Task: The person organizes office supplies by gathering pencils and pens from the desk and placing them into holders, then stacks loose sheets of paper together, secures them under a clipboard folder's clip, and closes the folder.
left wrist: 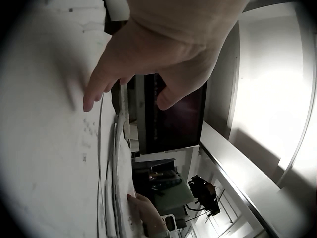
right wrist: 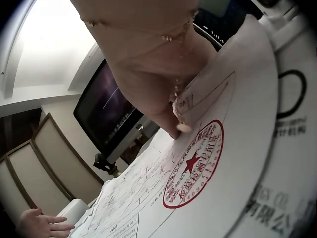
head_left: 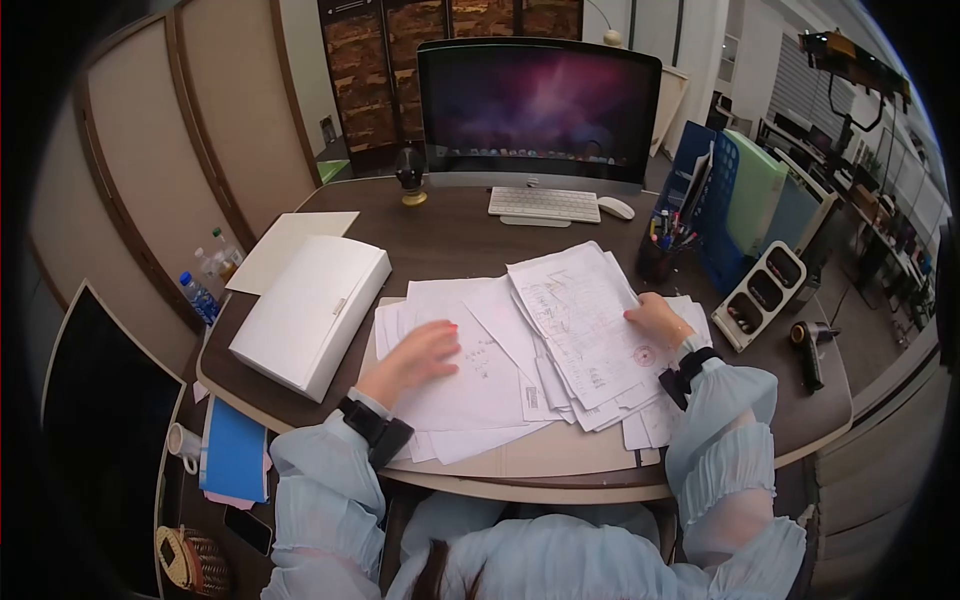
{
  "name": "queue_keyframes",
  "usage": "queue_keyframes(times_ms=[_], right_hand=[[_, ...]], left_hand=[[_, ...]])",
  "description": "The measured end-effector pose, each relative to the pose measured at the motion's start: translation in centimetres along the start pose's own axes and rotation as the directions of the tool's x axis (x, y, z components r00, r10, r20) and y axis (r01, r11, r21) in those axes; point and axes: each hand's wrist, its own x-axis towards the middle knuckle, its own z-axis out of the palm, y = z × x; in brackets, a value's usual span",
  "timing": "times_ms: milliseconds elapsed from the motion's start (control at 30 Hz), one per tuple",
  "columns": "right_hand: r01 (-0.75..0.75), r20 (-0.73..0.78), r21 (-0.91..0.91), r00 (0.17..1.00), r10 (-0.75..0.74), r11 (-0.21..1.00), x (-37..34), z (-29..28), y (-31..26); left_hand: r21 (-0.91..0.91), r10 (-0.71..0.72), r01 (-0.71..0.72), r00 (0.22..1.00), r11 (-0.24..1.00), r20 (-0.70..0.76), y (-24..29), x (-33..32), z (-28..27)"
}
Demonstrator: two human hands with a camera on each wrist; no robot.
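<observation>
Toward one o'clock, the right hand [head_left: 662,319] seemingly pinches the stamped stack [head_left: 580,320]; toward eleven, the left hand [head_left: 414,355], relaxed, empty, hangs over loose sheets [head_left: 445,398]. Sorting seems underway; squaring edges likely needs both hands.

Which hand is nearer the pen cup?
Right. The right hand is just short of the pen cup; the left hand is farther left, over the papers.

White inked paper sheet [right wrist: 247,109]: round red seal [right wrist: 194,164], central star, ring characters blurred
White printed sheet underneath [right wrist: 293,166]: "有限公"
</observation>
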Motion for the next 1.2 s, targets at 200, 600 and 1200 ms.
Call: queue_keyframes(times_ms=[200, 600, 1200], right_hand=[[-0.006, -0.026, 0.359, 1.0, 0.016, 0.933, -0.4, 0.5, -1.3], [-0.054, 0.168, 0.891, 0.962, -0.217, 0.45, -6.8, -0.5, -6.3], [0.49, -0.318, 0.836, 0.799, -0.511, 0.247, -6.1, 3.4, -6.1]], left_hand=[[-0.079, -0.093, 0.113, 0.972, 0.99, 0.217, -3.1, 1.3, 5.1], [-0.09, 0.189, -0.176, 0.968, 0.98, 0.167, -1.8, 2.3, 8.0], [0.02, 0.577, -0.624, 0.734, 0.781, 0.358, 1.3, -1.3, 5.6]])
